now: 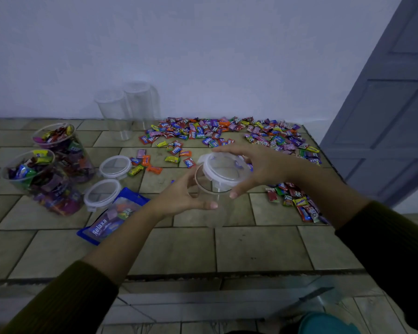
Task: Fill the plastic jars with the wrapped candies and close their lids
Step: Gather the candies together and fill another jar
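Look at those candy wrappers point(217, 131): red, blue, purple, pink, yellow, orange, green! The bag point(111, 218) is bright blue with white lettering. The jar point(215, 210) is clear, its lid point(223, 169) milky white. The tabletop point(258, 247) shows tan tiles, dark grout lines. Dark olive sleeves point(65, 297), slate-blue door point(391, 116), pale lilac wall point(203, 44).
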